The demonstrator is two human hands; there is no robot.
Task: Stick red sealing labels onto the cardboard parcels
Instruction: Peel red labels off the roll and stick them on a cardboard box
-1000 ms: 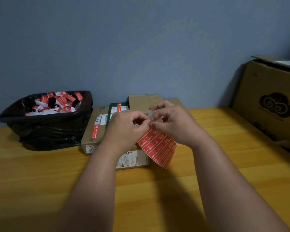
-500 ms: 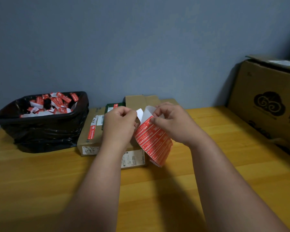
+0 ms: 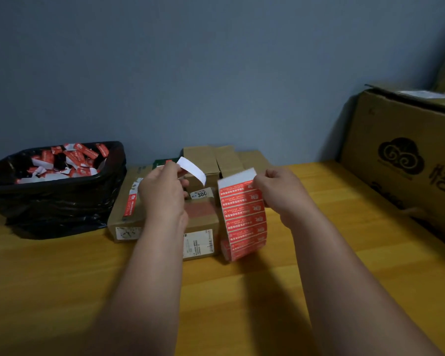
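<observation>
Head view, left hand: the left hand (image 3: 162, 194) is raised above the parcels, thumb and fingers pinched on one end of a peeled label (image 3: 192, 171), whose white underside faces the camera as it curls up and to the right.
Head view, right hand: the right hand (image 3: 275, 188) pinches the top right corner of the label strip (image 3: 242, 218), fingers curled in over the white upper edge.
Label strip: a hanging sheet of red labels stacked in rows, dangling down to about the tabletop, just right of the front parcel.
Parcels: a cluster of cardboard parcels (image 3: 203, 219) sits at the back middle of the wooden table (image 3: 62, 278), under and behind the hands; the left one (image 3: 125, 214) carries a red label (image 3: 131, 205) stuck over its top seam.
Bin: a black-lined bin (image 3: 54, 194) stands left of the parcels, holding torn red and white scraps.
Large box: a big cardboard box (image 3: 406, 155) with a cloud logo stands at the right edge of the table.
</observation>
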